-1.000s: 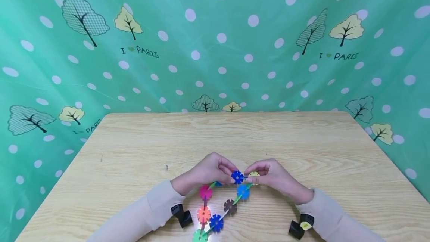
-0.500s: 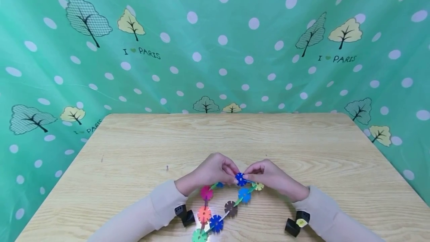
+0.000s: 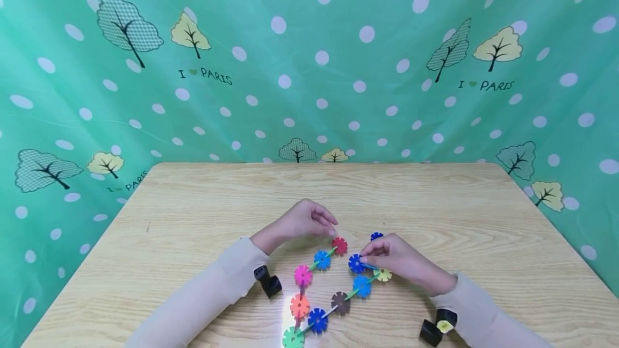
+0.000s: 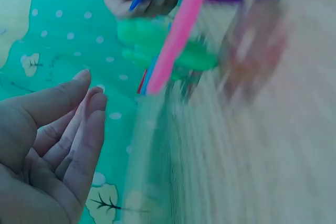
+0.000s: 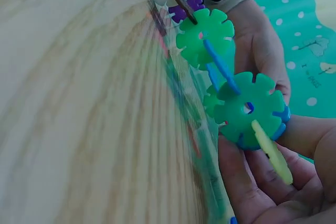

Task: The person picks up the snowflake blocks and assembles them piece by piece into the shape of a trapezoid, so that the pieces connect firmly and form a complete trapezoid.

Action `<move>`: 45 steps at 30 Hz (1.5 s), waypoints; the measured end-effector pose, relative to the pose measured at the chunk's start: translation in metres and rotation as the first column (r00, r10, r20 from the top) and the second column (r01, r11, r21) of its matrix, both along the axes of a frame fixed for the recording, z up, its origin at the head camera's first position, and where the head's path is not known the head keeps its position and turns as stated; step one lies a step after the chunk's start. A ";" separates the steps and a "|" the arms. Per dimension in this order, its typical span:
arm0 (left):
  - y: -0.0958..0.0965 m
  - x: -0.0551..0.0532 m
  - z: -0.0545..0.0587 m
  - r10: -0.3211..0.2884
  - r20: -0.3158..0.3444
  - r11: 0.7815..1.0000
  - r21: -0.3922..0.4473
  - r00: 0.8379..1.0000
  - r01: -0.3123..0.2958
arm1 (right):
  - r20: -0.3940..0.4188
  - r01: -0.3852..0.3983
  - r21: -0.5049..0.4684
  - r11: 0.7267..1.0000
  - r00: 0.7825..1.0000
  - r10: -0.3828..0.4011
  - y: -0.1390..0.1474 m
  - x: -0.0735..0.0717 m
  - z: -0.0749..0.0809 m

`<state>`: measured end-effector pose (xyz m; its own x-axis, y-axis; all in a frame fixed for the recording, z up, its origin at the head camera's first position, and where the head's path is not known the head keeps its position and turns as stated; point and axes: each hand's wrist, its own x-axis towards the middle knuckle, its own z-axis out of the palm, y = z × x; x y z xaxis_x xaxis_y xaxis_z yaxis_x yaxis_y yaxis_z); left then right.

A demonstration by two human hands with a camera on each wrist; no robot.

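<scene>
A chain of notched interlocking discs curves over the table, with its near part at a green disc [image 3: 293, 337]. At its right end is a dark blue disc [image 3: 357, 263], pinched by my right hand [image 3: 400, 258] between thumb and fingers. A yellow disc [image 3: 383, 274] and a light blue disc [image 3: 361, 286] follow just below that hand. The chain's other end is a red disc [image 3: 339, 246]. Just above it hovers my left hand [image 3: 306, 220], holding nothing; in the left wrist view its thumb and fingers [image 4: 86, 140] are bent slightly, with a gap between them.
Another dark blue disc [image 3: 376, 236] lies behind my right hand, partly hidden by it. The wooden table [image 3: 217, 192] reaches back to a green polka-dot cloth [image 3: 319, 79]. A black wrist camera [image 3: 267, 282] sits at my left sleeve, and another [image 3: 437, 326] at the right.
My left hand has let go of the dark blue disc and moved up and left, uncovering the red disc. My right hand, still pinching the blue disc, has shifted slightly right.
</scene>
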<state>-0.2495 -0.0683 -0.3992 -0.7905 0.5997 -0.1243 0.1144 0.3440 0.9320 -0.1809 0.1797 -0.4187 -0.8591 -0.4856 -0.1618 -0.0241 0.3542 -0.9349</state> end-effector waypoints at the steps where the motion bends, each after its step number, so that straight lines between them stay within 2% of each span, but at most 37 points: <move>1: 0.002 -0.003 -0.001 -0.004 0.006 1.000 0.000 1.000 0.004 | 0.001 -0.003 0.002 1.000 1.000 0.003 0.001 0.000 0.000; 8: 0.021 -0.016 -0.008 -0.086 0.075 0.996 0.031 0.993 0.084 | 0.003 -0.079 -0.005 0.997 0.997 0.079 0.011 -0.002 -0.001; 11: 0.032 -0.022 -0.010 -0.137 0.080 0.990 0.038 0.987 0.134 | -0.003 -0.103 0.022 0.994 0.995 0.103 0.014 -0.003 -0.001; 14: 0.045 -0.028 -0.012 -0.214 0.066 0.977 0.025 0.975 0.212 | -0.002 -0.114 0.046 0.992 0.993 0.114 0.018 -0.005 -0.001; 16: 0.055 -0.033 -0.014 -0.278 0.057 0.961 0.013 0.959 0.277 | -0.001 -0.119 0.048 0.992 0.993 0.119 0.020 -0.005 -0.001; 20: 0.069 -0.043 -0.018 -0.424 0.034 0.905 -0.009 0.905 0.424 | -0.018 -0.135 0.044 0.990 0.991 0.135 0.021 -0.007 -0.003; 23: 0.075 -0.050 -0.022 -0.500 0.011 0.866 -0.018 0.866 0.500 | -0.037 -0.156 0.033 0.987 0.987 0.157 0.020 -0.009 -0.006; 26: 0.081 -0.054 -0.025 -0.543 -0.037 0.839 -0.050 0.839 0.542 | -0.037 -0.166 0.017 0.986 0.985 0.166 0.020 -0.009 -0.005; 30: 0.089 -0.055 -0.027 -0.576 -0.122 0.817 -0.096 0.808 0.568 | -0.008 -0.151 0.016 0.988 0.989 0.151 0.020 -0.008 -0.003; 33: 0.092 -0.053 -0.027 -0.573 -0.157 0.820 -0.115 0.804 0.561 | 0.000 -0.144 0.011 0.990 0.990 0.144 0.020 -0.008 -0.001; 36: 0.093 -0.051 -0.026 -0.559 -0.166 0.829 -0.119 0.813 0.546 | 0.004 -0.138 0.013 0.990 0.990 0.138 0.020 -0.007 -0.001; 42: 0.091 -0.051 -0.027 -0.554 -0.187 0.832 -0.143 0.811 0.535 | 0.019 -0.133 0.010 0.991 0.991 0.133 0.020 -0.007 -0.002; 45: 0.087 -0.052 -0.027 -0.542 -0.194 0.839 -0.178 0.817 0.514 | -0.002 -0.130 0.002 0.992 0.992 0.130 0.021 -0.007 -0.002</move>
